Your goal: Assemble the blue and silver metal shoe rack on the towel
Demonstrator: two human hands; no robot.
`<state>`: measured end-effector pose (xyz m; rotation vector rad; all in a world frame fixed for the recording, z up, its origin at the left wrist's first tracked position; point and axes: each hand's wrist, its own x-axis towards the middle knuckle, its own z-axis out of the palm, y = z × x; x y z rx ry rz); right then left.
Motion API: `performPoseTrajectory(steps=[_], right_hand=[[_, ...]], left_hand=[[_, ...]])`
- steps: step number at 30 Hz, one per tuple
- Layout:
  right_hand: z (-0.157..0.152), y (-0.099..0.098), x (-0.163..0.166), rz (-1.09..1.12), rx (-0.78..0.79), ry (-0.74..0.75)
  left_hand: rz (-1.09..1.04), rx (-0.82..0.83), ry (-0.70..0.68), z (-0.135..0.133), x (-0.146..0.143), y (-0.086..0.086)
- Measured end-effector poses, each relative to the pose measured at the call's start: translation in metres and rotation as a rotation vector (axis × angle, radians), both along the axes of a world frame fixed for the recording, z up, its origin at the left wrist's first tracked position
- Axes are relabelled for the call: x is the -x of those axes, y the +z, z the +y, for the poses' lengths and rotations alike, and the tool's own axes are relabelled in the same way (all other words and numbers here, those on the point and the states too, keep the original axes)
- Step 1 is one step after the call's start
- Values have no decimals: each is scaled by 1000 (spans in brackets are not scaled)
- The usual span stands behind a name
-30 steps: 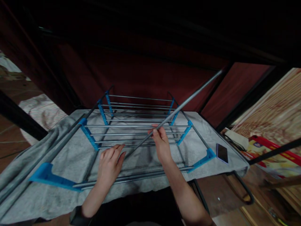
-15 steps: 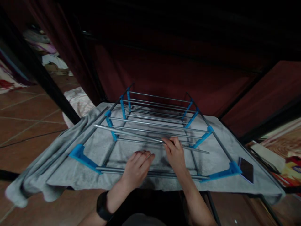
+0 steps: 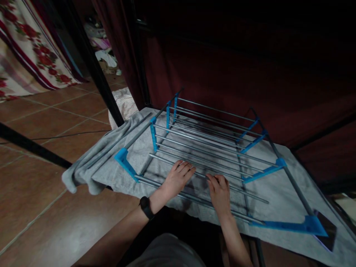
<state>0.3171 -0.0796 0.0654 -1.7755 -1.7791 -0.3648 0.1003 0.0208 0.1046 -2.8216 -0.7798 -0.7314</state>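
A rack of grey metal rods and blue plastic brackets (image 3: 126, 163) lies flat on a grey towel (image 3: 280, 193). My left hand (image 3: 178, 178) rests on the rods near the front, fingers stretched out and flat, with a black watch on its wrist. Just to its right, my right hand (image 3: 219, 193) has its fingers curled over a loose metal rod (image 3: 250, 194). That rod lies slanted across the rack, from the left bracket to past the right side.
A dark phone (image 3: 325, 231) lies on the towel's right corner beside a blue bracket. Maroon cloth panels (image 3: 222, 74) stand behind the rack. Brown tiled floor (image 3: 41, 167), a black pole (image 3: 94, 74) and a floral cloth (image 3: 27, 48) are to the left.
The long rod that my right hand held tilted up has been laid down across the rack. My view has swung left, and both hands now sit low on the rods.
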Motion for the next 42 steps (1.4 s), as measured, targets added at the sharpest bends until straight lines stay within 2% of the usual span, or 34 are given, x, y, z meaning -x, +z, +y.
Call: performPoseTrajectory(steps=[5, 9, 18, 22, 24, 26, 28, 30, 32, 39, 42], right_hand=[[1, -4, 4, -53, -21, 9], [-3, -9, -5, -70, -34, -19], [-35, -6, -47, 15, -46, -422], [-45, -6, -59, 226, -155, -565], [-47, -9, -64, 449, -253, -602], [-47, -12, -70, 768, -358, -644], [-47, -14, -74, 1146, -447, -622], [-48, -14, -78, 1465, -497, -487], [-50, -12, -81, 1610, -512, -345], [-56, -9, -89, 1566, -463, -274], [-55, -13, -95, 1510, -483, -315]], left_hand=[[71, 75, -4, 5, 3, -2], [70, 114, 6, 5, 11, 0], [-39, 122, 12, 19, 32, -8], [-56, 84, 15, 26, 38, -12], [-48, 73, 20, 29, 40, -13], [-50, 74, 11, 32, 41, -13], [-53, 72, -5, 33, 43, -14], [-56, 59, -12, 35, 45, -15], [-60, 44, -18, 37, 47, -17], [-115, 129, -60, 41, 48, -23], [-119, 142, -34, 40, 49, -20]])
